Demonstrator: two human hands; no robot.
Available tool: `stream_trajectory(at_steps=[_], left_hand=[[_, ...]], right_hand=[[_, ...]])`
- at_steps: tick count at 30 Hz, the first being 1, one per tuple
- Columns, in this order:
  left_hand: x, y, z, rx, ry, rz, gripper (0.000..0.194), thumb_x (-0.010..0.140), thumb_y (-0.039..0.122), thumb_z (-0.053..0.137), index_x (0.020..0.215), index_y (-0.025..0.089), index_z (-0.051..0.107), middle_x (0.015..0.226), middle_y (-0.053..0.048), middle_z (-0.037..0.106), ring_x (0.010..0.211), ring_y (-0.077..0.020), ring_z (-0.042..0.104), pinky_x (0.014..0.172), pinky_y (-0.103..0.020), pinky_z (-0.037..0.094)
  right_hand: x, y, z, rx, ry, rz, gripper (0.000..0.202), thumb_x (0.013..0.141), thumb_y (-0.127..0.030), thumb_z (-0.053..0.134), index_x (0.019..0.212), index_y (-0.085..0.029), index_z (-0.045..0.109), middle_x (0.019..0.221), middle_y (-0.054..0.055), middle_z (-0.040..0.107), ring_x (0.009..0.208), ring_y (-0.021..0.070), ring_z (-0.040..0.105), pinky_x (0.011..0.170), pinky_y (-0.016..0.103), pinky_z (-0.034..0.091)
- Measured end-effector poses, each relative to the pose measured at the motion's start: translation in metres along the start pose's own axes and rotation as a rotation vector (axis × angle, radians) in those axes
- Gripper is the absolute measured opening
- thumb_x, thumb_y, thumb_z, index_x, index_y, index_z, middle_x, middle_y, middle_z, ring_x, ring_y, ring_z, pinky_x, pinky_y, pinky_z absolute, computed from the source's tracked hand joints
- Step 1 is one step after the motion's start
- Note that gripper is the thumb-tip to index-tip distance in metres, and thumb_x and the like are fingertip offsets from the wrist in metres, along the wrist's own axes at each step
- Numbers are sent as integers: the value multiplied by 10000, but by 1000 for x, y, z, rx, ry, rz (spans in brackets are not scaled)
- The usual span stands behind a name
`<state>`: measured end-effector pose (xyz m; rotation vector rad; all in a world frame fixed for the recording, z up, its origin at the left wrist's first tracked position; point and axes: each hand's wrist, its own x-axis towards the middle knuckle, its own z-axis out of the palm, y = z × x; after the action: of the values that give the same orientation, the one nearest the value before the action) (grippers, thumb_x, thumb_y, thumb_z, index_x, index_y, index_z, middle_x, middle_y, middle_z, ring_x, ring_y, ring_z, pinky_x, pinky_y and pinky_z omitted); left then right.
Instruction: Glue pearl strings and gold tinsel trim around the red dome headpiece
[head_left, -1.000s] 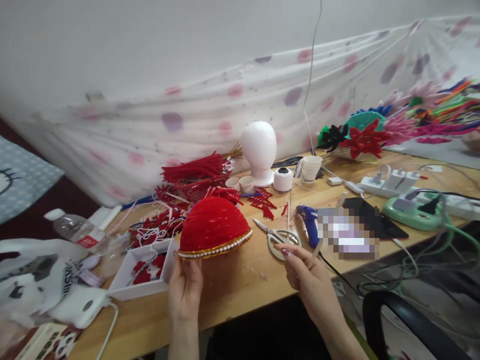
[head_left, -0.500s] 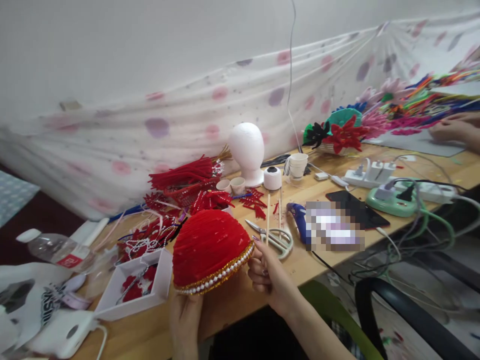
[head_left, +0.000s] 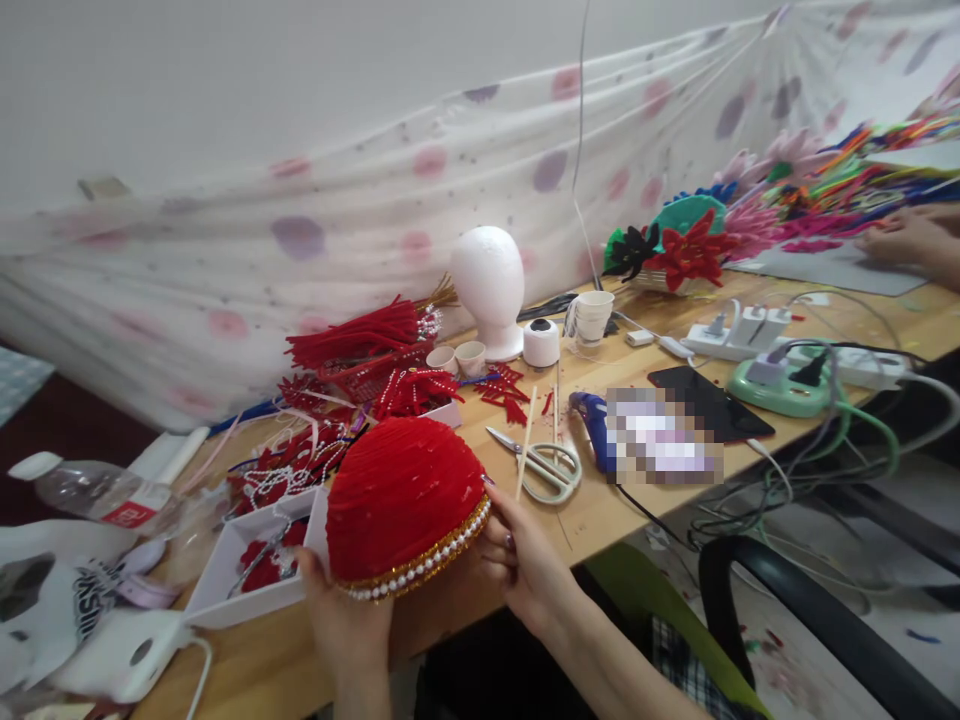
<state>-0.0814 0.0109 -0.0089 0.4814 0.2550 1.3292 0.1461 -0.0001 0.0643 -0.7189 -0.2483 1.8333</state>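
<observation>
A red domed cap (head_left: 405,500), trimmed along its lower rim with gold tinsel and white beads, is held between both hands over the table's front edge. My left hand (head_left: 349,615) grips the rim at the lower left, thumb up along the side. On the right, my right hand (head_left: 525,555) has its fingers curled at the rim. The inside of the cap is hidden. Just beyond it lie scissors (head_left: 551,470) and a thin wooden stick (head_left: 527,440). A white box (head_left: 217,595) with red and silver pieces stands beside my left hand.
Behind stand a white foam head (head_left: 489,285), paper cups (head_left: 594,318) and a bundle of red stems (head_left: 356,335). A blue glue gun (head_left: 592,425), phone (head_left: 709,402) and power strips (head_left: 780,385) lie right. Another person's hand (head_left: 900,240) is at far right. A bottle (head_left: 97,490) lies left.
The cap has shifted slightly left in view, along with both hands. My left thumb now shows up against the cap's left side. The camera view has moved a little.
</observation>
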Motion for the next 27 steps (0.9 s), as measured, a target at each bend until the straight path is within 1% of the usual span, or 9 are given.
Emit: stream_trajectory(at_steps=[3,7,10,14,17,19,22,25,27], left_hand=[[-5,-5,8,0,-35,54,479,842,514,731,1307,433,652,1283,12,729,1210,-228,685,1061,-393,520],[-4,-11,16,-5,-4,-4,353,810,297,808,1148,381,749,1162,42,781,1058,-165,754,877,-221,597],[8,-7,22,-26,29,49,191,933,329,673,1095,358,771,1086,49,807,1013,-118,762,822,-147,581],[18,-9,45,-27,67,97,374,1063,390,399,1177,330,749,1183,-5,782,1105,-142,731,942,-245,572],[12,-26,75,21,99,58,365,944,535,599,1209,325,737,1281,-47,741,1155,-240,712,967,-377,588],[7,-41,95,87,127,67,401,794,417,819,1179,328,754,1220,-56,770,1070,-254,746,923,-361,612],[4,-54,113,118,300,177,428,749,148,829,1145,300,768,1105,-48,808,917,-219,784,801,-279,645],[6,-54,117,88,517,250,425,855,2,631,1153,278,757,1005,-17,825,823,-153,788,696,-177,630],[9,-48,119,65,609,230,461,928,-25,492,1160,280,747,947,6,829,803,-116,785,687,-136,613]], right_hand=[[0,2,2,-7,-28,8,646,613,-584,873,643,-240,327,362,-178,250,380,14,59,385,184,29],[-3,-2,2,-11,-56,-26,712,532,-632,898,622,-233,315,381,-173,245,394,10,62,383,179,38],[-6,-4,4,-25,-90,-39,715,544,-625,897,579,-229,302,395,-159,243,394,8,79,380,185,49],[-10,3,10,-52,-120,-92,714,566,-606,889,524,-229,284,407,-148,215,390,9,93,379,194,63],[-11,13,16,-74,-109,-176,729,624,-649,833,486,-230,253,408,-140,194,386,9,108,386,198,89],[-12,17,19,-92,-90,-219,716,644,-659,816,485,-232,263,407,-136,202,384,12,121,389,202,105],[-11,18,20,-131,-84,-229,681,654,-659,815,498,-233,307,411,-132,232,383,16,134,391,209,112],[-11,15,18,-172,-133,-184,692,653,-706,792,460,-229,329,400,-120,246,365,14,144,387,218,98],[-10,14,17,-191,-179,-159,722,679,-750,741,433,-230,306,392,-113,229,356,14,145,384,223,92]])
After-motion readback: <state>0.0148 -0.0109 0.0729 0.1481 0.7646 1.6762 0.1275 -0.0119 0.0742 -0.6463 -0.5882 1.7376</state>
